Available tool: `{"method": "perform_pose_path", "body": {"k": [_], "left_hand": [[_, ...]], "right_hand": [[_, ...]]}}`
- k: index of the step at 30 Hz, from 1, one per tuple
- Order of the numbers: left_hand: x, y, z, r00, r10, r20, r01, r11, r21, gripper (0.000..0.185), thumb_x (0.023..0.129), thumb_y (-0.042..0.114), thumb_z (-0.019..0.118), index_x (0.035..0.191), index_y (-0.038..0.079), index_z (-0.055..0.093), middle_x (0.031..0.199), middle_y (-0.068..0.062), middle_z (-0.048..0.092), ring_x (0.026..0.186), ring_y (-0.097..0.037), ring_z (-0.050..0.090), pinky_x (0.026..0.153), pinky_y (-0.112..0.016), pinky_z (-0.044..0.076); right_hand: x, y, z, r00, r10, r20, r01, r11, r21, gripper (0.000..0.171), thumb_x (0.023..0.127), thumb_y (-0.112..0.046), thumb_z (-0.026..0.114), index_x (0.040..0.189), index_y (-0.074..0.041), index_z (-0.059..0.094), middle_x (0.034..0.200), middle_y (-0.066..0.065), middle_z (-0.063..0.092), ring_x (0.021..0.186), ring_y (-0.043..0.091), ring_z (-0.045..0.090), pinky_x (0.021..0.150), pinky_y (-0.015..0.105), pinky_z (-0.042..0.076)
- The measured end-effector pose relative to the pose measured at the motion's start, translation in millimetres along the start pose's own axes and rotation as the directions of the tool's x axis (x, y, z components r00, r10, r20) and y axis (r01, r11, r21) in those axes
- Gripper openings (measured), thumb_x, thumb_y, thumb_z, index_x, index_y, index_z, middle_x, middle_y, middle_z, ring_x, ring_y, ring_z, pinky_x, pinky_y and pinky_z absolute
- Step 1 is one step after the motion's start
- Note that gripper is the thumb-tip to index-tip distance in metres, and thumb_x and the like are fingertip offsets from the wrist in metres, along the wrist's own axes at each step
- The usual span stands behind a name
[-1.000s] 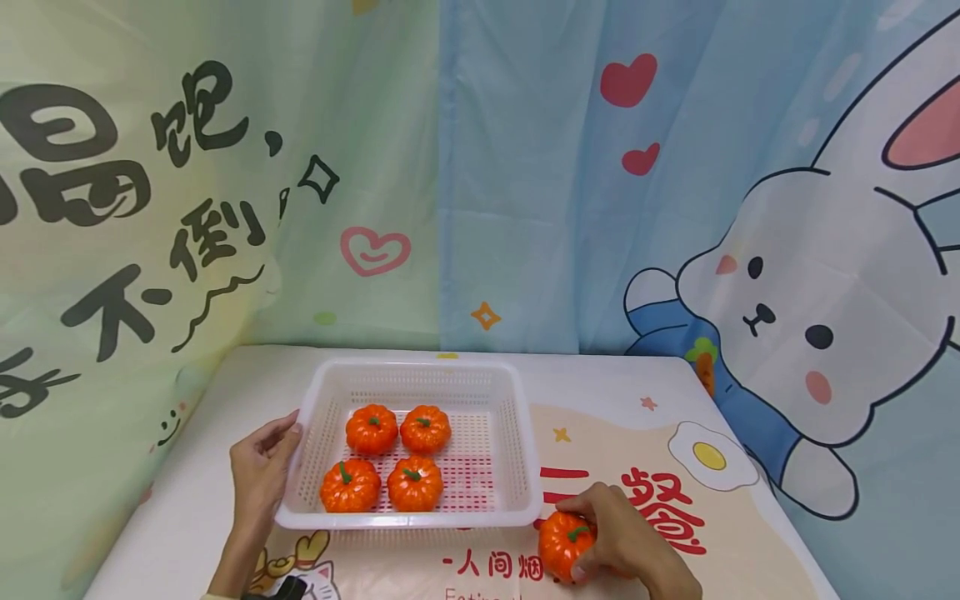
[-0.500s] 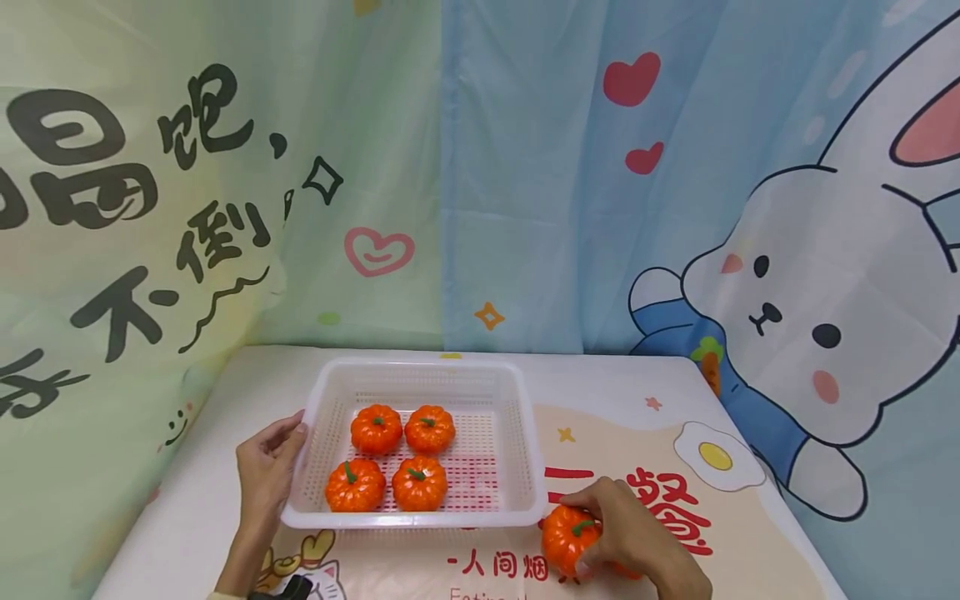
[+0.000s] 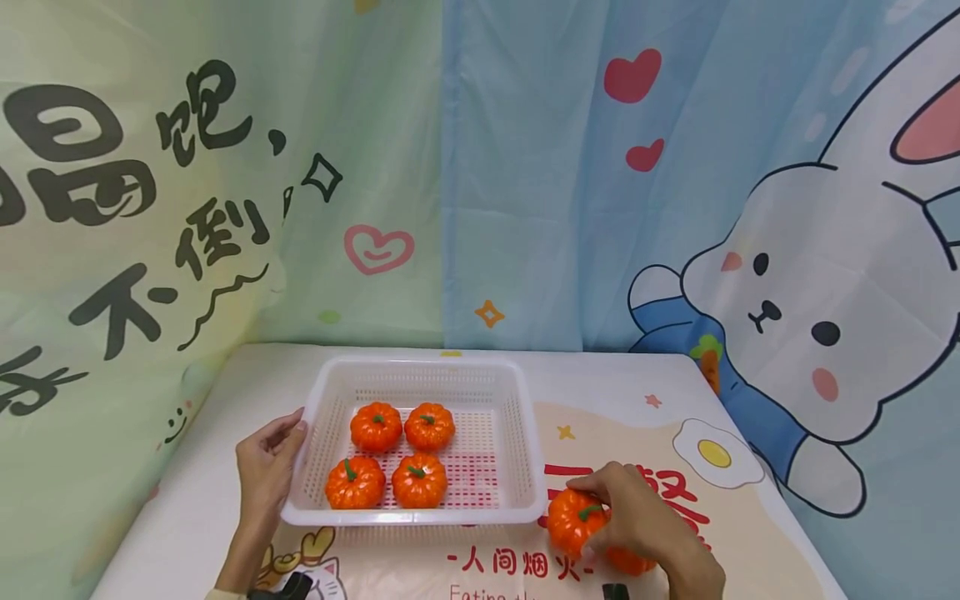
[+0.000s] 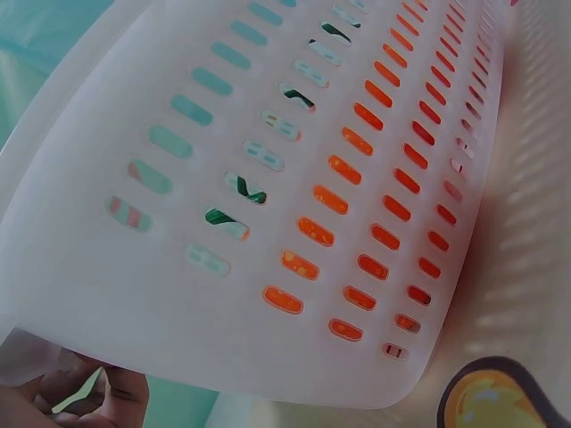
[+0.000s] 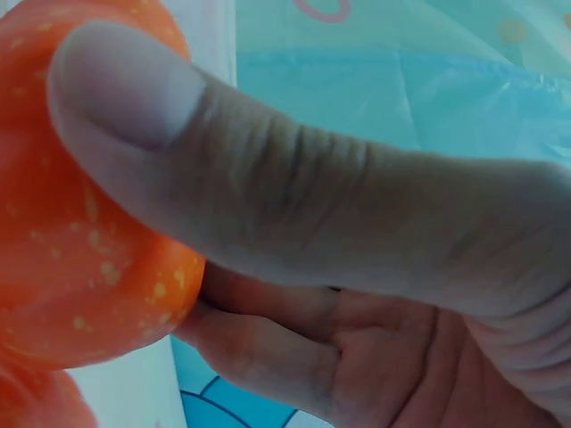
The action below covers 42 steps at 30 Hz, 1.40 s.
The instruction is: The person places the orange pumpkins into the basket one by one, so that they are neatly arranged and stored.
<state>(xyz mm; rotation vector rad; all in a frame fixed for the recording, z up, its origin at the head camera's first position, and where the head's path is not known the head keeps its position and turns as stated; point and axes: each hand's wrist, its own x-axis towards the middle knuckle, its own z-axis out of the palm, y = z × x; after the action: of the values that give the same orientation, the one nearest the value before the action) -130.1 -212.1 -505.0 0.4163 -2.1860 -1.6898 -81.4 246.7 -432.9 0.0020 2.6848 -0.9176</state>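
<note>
A white slotted plastic basket (image 3: 412, 518) stands on the table, with several orange toy pumpkins (image 3: 420, 482) inside it. My left hand (image 3: 264, 471) pinches the basket's left rim; in the left wrist view some curled fingers (image 4: 120, 397) show at that rim. Right of the basket, my right hand (image 3: 648, 521) grips another toy pumpkin (image 3: 573, 523) with a green stem, thumb on its near side. In the right wrist view the thumb lies across this speckled pumpkin (image 5: 80, 259). One more orange pumpkin (image 3: 632, 562) lies beneath my right hand, partly hidden by it.
A printed cloth (image 3: 510, 583) with red lettering and a fried-egg picture (image 3: 716, 454) covers the table. Behind the table's far edge hangs a curtain (image 3: 517, 208) with hearts and a rabbit.
My right hand has raised its pumpkin slightly up and away from the front, uncovering more print and the other pumpkin below. The left hand and basket stay put.
</note>
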Motion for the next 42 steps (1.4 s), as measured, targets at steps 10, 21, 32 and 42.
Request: {"method": "perform_pose_path", "body": {"k": [10,21,32,42], "left_hand": [[0.8,-0.8,0.2,1.0,0.001,0.003,-0.001,1.0,-0.004,0.037,0.11,0.018,0.066,0.142,-0.001,0.07,0.138,-0.028,0.072,0.084,0.008,0.064,0.076,-0.006,0.056],[-0.7,2.4,1.1,1.0,0.007,-0.013,-0.007,1.0,-0.01,0.034,0.109,0.018,0.068,0.138,0.0,0.073,0.127,-0.021,0.077,0.084,0.006,0.068,0.077,-0.009,0.059],[-0.3,2.5,0.8,1.0,0.004,-0.009,-0.004,1.0,0.004,0.035,0.11,0.019,0.067,0.14,0.001,0.072,0.134,-0.026,0.073,0.084,0.009,0.067,0.077,-0.008,0.058],[-2.5,2.4,1.3,1.0,0.006,-0.005,-0.006,1.0,0.003,0.036,0.11,0.02,0.066,0.141,0.0,0.072,0.136,-0.028,0.073,0.085,0.009,0.066,0.077,-0.007,0.057]], "right_hand": [[-6.2,-6.5,-10.0,1.0,0.013,-0.015,-0.014,1.0,-0.014,0.065,0.062,-0.01,0.106,0.124,-0.014,0.085,0.118,0.001,0.078,0.118,0.025,0.06,0.094,0.046,0.067],[-11.0,-13.5,-24.3,1.0,-0.019,-0.005,0.019,0.998,-0.053,0.069,0.063,-0.012,0.106,0.127,-0.016,0.083,0.125,0.003,0.08,0.121,0.027,0.06,0.098,0.051,0.065],[-16.5,-29.3,-33.9,0.997,-0.076,-0.014,0.075,0.994,-0.085,0.07,0.066,-0.015,0.105,0.131,-0.017,0.081,0.122,-0.001,0.079,0.122,0.025,0.056,0.103,0.052,0.061],[-19.0,-43.9,-30.6,0.994,-0.1,-0.032,0.098,0.992,-0.079,0.07,0.069,-0.014,0.103,0.135,-0.018,0.079,0.125,-0.001,0.077,0.125,0.024,0.056,0.102,0.05,0.062]]}}
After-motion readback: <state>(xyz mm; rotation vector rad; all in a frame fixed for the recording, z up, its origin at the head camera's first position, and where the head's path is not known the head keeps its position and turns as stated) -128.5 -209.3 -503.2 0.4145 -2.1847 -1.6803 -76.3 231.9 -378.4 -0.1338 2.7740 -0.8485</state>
